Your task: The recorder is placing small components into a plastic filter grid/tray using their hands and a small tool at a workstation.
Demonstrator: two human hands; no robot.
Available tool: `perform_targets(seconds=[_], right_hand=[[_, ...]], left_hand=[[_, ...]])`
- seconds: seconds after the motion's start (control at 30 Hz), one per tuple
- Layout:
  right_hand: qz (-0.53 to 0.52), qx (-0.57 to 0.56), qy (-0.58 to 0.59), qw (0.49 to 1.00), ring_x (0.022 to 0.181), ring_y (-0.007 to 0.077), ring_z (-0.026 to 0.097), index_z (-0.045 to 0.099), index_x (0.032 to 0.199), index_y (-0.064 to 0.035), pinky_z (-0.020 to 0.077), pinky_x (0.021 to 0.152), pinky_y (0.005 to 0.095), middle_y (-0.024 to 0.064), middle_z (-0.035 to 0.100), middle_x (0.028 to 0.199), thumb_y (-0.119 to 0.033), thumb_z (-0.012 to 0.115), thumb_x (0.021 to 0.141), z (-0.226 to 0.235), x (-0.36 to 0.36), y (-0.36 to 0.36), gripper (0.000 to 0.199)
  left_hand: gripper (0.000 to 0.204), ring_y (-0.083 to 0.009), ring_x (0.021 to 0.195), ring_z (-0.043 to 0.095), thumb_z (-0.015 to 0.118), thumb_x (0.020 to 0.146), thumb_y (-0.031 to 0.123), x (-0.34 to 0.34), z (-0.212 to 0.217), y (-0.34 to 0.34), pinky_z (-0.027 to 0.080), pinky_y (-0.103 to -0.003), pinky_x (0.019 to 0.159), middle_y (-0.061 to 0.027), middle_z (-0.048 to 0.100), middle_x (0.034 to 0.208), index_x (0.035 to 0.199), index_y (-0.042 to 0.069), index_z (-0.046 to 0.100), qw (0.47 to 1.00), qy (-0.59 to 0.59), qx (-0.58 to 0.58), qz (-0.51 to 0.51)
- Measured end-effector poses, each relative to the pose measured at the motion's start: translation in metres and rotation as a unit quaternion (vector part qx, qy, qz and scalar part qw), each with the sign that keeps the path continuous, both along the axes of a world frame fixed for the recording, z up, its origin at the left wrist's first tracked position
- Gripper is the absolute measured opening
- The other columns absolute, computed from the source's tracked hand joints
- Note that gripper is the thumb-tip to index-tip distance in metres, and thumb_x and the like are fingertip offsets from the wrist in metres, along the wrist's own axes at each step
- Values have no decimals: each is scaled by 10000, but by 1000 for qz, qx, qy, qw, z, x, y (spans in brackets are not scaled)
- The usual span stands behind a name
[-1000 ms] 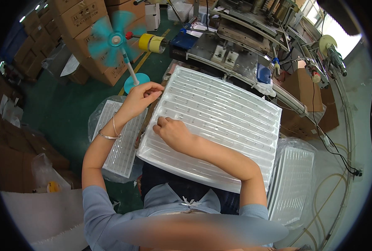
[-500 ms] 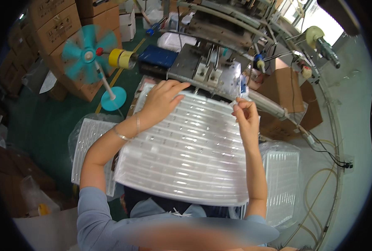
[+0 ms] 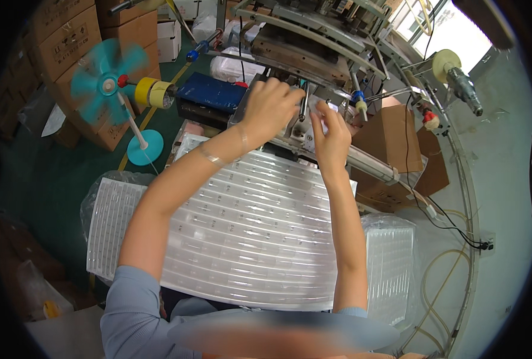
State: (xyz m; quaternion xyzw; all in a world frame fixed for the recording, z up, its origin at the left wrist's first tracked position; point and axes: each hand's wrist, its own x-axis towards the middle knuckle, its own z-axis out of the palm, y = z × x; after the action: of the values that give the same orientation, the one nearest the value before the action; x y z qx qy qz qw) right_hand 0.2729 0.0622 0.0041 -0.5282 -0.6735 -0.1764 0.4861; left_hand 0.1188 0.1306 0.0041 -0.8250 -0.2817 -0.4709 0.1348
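Observation:
My left hand [image 3: 271,109] is over the left part of the machine's metal work bed [image 3: 239,115], its fingers bent down and drawn together. Their tips are partly hidden, so what they hold cannot be made out. Close by on the right, my right hand [image 3: 333,140] reaches up to the metal fixture [image 3: 301,130], thumb and fingers pinched near a small pale bit too unclear to name. Beneath my forearms lies a large white ribbed tray [image 3: 254,239] with rows of small clear pieces.
Smaller ribbed trays in clear plastic stand on the left [image 3: 113,227] and right [image 3: 388,275]. A turquoise fan [image 3: 107,87] spins at the left, beside stacked cartons [image 3: 68,48]. An open cardboard box [image 3: 391,140] sits right of the machine; a blue box [image 3: 211,93] is left of it.
Both hands have moved forward from the ribbed tray's far edge onto the machine bed. My right hand has also come left, nearer my left hand. The whole view has shifted slightly.

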Motion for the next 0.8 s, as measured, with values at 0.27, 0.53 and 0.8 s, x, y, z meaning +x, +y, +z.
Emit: perform_targets(seconds=[0.27, 0.53, 0.8], right_hand=[[-95, -126, -55, 986, 833, 335, 625, 651, 985, -72, 493, 689, 419, 165, 648, 908, -215, 619, 836, 8, -2, 42, 209], [175, -184, -97, 962, 858, 289, 579, 643, 986, -72, 450, 742, 394, 105, 627, 931, -92, 708, 683, -40, -73, -95, 310], [209, -288, -177, 918, 884, 221, 566, 611, 965, -112, 416, 779, 358, 39, 588, 966, -119, 740, 678, -62, -132, -159, 315]], left_hand=[[244, -233, 815, 546, 676, 798, 179, -142, -10, -83, 444, -346, 694, -61, 601, 874, 1018, 98, 610, 983, -60, -168, -29], [268, -257, 786, 604, 699, 773, 172, -183, -33, -169, 478, -347, 706, -98, 624, 882, 991, 56, 594, 920, 86, -356, -138], [282, -252, 824, 615, 722, 732, 150, -189, -26, -190, 480, -343, 678, -79, 643, 876, 965, 42, 607, 932, -51, -354, -58]])
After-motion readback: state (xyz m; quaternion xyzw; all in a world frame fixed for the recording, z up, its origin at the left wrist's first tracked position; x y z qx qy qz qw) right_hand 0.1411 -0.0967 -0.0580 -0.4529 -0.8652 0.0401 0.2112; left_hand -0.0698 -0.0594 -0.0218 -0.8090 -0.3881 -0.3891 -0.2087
